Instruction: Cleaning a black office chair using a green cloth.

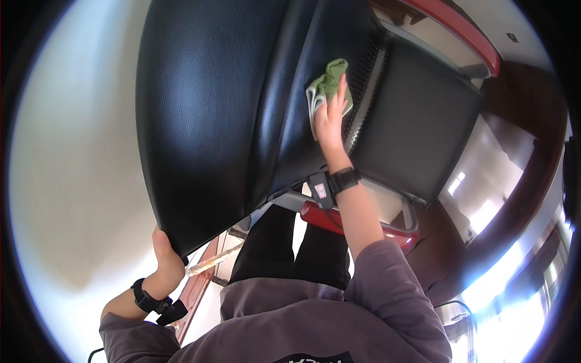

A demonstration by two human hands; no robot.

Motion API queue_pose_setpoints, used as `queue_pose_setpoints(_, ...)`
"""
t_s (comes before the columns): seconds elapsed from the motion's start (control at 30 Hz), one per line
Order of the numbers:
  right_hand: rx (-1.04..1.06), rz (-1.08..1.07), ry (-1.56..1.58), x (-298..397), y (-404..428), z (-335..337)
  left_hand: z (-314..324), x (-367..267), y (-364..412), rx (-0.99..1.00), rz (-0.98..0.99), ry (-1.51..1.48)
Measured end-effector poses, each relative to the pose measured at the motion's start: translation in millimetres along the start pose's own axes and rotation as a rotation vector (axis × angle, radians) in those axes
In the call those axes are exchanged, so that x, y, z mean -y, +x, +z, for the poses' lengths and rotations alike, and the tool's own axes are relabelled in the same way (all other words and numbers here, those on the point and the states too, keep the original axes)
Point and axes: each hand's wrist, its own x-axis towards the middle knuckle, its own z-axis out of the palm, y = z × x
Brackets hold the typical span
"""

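A chair with a black leather-like backrest [204,104] and a flat black seat [417,113] fills the middle of the view. My left hand [169,261] grips the backrest's top near corner, thumb on the front face and the other fingers mostly hidden. On the lower backrest, just above a perforated strip [370,86], lies my right hand [332,120] with its fingers stretched out. Under that palm a folded green cloth [333,79] with pale edges is pressed against the backrest.
Red-topped armrests flank the seat, a near armrest [317,217] by my legs and a far armrest [472,36]. To the right curves a dark brown desk [540,181] with a glossy surface. A pale wall [68,136] stands at the left.
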Motion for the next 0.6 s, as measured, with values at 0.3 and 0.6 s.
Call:
queue_pose_setpoints(0.3, -0.201, 0.157, 0.173, 11, -83, 4, 3, 4, 16, -0.075, 0.099, 0.045)
queue_pose_setpoints(0.6, -0.053, 0.705, 0.888, 52, -162, -41, 20, -14, 29, -0.203, 0.279, 0.283)
